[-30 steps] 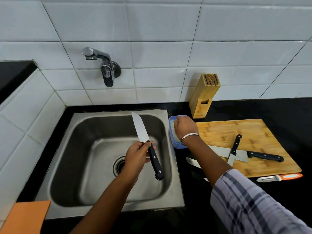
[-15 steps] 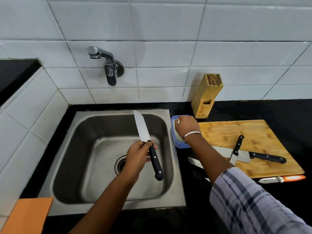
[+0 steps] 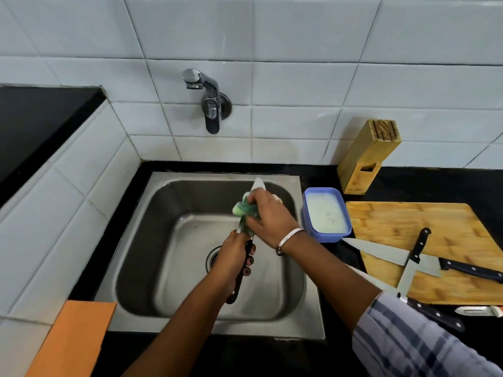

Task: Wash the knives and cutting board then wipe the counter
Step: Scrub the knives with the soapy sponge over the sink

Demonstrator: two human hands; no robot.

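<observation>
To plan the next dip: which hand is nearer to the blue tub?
Right. The right hand, holding the sponge, is just left of the blue tub; the left hand, gripping the knife, is farther left.

Sink (image 3: 313, 308) middle filled by left hand (image 3: 231, 258) and right hand (image 3: 269, 219) gripping knife (image 3: 258, 184) and scrubber (image 3: 241, 209); open room along basin's left wall and below tap (image 3: 208, 102). Right rim hemmed by tub (image 3: 325, 236) just beside it. Board (image 3: 394, 217) front crowded with crossed knives (image 3: 386, 254), back strip bare. Block (image 3: 364, 156) against wall behind board. Orange cloth (image 3: 73, 338) at sink's near-left corner.
</observation>
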